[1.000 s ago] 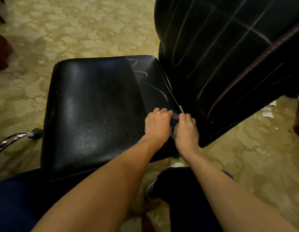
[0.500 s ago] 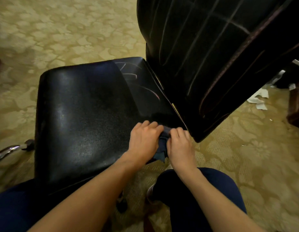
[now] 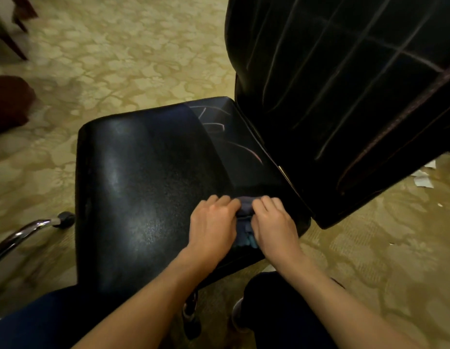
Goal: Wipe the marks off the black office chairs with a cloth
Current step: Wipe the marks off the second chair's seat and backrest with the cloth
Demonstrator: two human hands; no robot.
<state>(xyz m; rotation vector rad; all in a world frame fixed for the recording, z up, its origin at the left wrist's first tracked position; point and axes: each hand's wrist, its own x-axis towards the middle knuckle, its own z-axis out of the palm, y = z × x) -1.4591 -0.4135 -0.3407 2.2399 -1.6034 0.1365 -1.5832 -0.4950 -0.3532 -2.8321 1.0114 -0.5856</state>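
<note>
Two hands, left [image 3: 213, 227] and right [image 3: 274, 225], each grip curled on dark cloth [image 3: 245, 220] against chair seat [image 3: 148, 177]; no readable writing.

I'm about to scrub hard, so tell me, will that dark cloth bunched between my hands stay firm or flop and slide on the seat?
The cloth looks soft and floppy: it is crumpled between the left hand and right hand, with a loose end drooping. It probably weighs little. The glossy seat may let it slide easily.

Dark cloth [image 3: 244, 214] bunched on marked black chair seat [image 3: 148, 187], apparently folded.
</note>
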